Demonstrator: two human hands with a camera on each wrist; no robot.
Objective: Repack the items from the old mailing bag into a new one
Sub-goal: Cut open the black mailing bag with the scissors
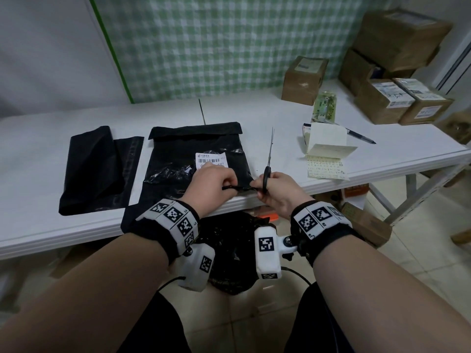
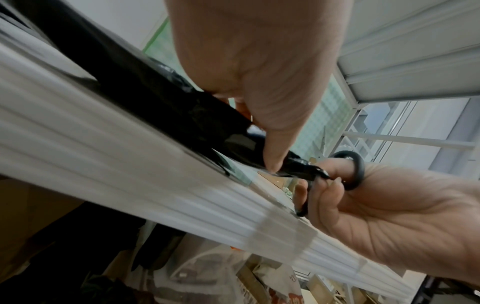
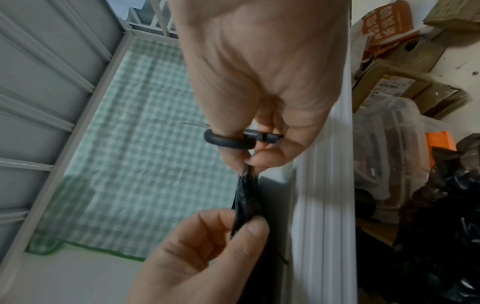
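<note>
In the lower middle of the head view, the left hand [image 1: 212, 183] and the right hand [image 1: 276, 188] both pinch the near edge of the old mailing bag [image 1: 178, 159]; the right hand also holds scissors [image 1: 268, 171]. The new bag [image 1: 99, 169] lies at the left.

The labelled black mailing bag [image 1: 178, 159] is thin plastic film, glossy and creased, catching light in wrinkled streaks; its white paper shipping label [image 1: 210, 159] looks matt. The folded black plastic mailing bag [image 1: 96, 169] to its left is smoother, with a duller sheen. The white tabletop [image 1: 51, 138] is smooth with a faint gloss, its front edge ribbed. The scissors [image 1: 269, 159] have slim bare-metal blades and matt black plastic handle loops. The brown boxes [image 1: 304, 79] are matt cardboard. The green-checked cloth [image 1: 216, 47] hanging behind is woven fabric, slightly creased.
</note>
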